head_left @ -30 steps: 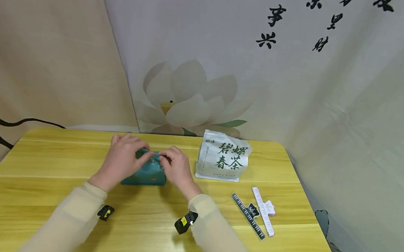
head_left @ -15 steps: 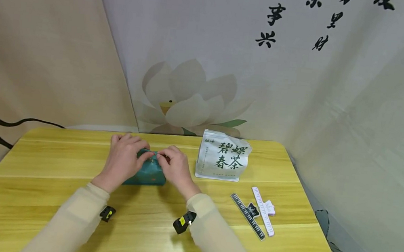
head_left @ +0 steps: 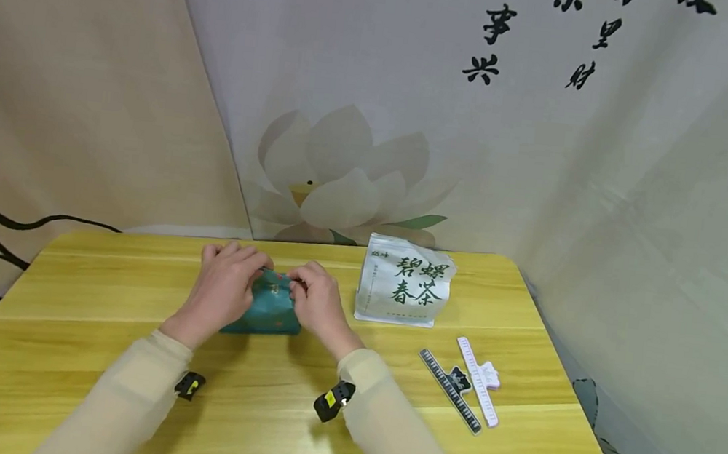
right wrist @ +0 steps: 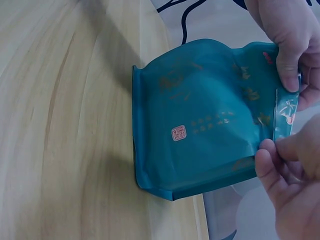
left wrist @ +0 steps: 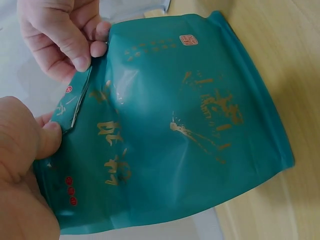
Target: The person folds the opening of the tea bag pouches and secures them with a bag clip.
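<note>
A green foil tea bag (head_left: 269,313) with gold print stands on the table between both hands. Its top edge is folded over into a narrow strip (left wrist: 75,102), seen in the left wrist view. My left hand (head_left: 222,290) grips the top at the left corner, thumb on the near face and fingers behind. At the right end of the fold, my right hand (head_left: 320,307) pinches the edge between thumb and fingers. The right wrist view shows the bag's side seam and a small red seal print (right wrist: 178,133). Most of the bag's back is hidden.
A white tea bag (head_left: 403,282) with dark lettering stands to the right of the hands. Nearer, a black clip (head_left: 450,390) and a white clip (head_left: 478,381), both long and ruler-like, lie side by side. A curtain with a printed flower (head_left: 349,174) hangs behind the wooden table (head_left: 292,425).
The left thumb has drawn back leftward from the middle of the fold, uncovering more of the green bag's top. The right hand keeps its pinch almost in place.
</note>
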Action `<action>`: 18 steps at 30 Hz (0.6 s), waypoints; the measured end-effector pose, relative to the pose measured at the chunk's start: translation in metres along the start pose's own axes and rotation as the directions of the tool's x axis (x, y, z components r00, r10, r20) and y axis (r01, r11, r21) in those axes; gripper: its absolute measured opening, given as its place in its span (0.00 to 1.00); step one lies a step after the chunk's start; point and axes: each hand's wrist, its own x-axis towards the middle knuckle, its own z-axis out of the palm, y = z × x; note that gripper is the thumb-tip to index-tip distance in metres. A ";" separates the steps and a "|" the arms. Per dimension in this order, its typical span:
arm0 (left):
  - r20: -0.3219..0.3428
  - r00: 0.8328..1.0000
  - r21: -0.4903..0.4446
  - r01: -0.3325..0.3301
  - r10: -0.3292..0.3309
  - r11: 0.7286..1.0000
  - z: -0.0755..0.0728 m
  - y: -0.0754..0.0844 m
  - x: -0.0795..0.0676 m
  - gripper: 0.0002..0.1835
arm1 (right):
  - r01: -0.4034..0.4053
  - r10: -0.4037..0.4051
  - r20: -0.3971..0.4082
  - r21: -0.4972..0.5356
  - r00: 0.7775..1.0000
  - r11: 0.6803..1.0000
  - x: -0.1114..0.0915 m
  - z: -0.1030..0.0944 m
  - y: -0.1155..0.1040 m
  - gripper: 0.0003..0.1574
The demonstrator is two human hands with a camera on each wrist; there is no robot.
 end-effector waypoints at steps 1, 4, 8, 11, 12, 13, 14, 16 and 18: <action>0.007 1.000 -0.006 0.005 -0.005 1.000 0.000 0.000 0.000 0.12 | -0.004 0.004 0.001 0.000 1.000 1.000 0.000 0.000 0.000 0.09; 0.013 1.000 -0.033 0.022 -0.022 0.999 -0.001 0.000 0.000 0.12 | -0.006 0.006 -0.007 0.006 1.000 1.000 0.000 0.000 0.001 0.08; 0.004 0.999 -0.074 0.043 -0.042 0.996 -0.003 0.000 0.001 0.12 | 0.000 0.001 -0.022 0.026 1.000 1.000 0.000 0.000 0.001 0.08; -0.005 0.999 -0.088 0.043 -0.043 0.995 -0.005 -0.002 0.001 0.10 | 0.006 -0.006 -0.023 0.027 1.000 1.000 0.000 0.001 0.002 0.08; -0.006 0.999 -0.085 0.041 -0.042 0.996 -0.005 -0.002 0.001 0.09 | 0.007 -0.006 -0.021 0.027 1.000 1.000 0.000 0.001 0.002 0.08; -0.008 0.999 -0.081 0.039 -0.039 0.996 -0.005 -0.003 0.001 0.07 | 0.009 -0.008 -0.021 0.026 1.000 1.000 0.000 0.001 0.002 0.08; -0.008 0.999 -0.080 0.038 -0.038 0.996 -0.006 -0.003 0.001 0.06 | 0.007 -0.006 -0.019 0.027 1.000 1.000 0.000 0.001 0.002 0.08; -0.003 1.000 -0.064 0.028 -0.029 0.998 -0.006 -0.005 0.000 0.05 | 0.000 0.000 -0.017 0.034 1.000 0.999 0.000 0.001 0.003 0.08; 0.001 1.000 -0.043 0.017 -0.017 0.999 -0.007 -0.006 0.000 0.04 | -0.004 0.005 -0.018 0.038 1.000 0.999 -0.001 0.002 0.003 0.09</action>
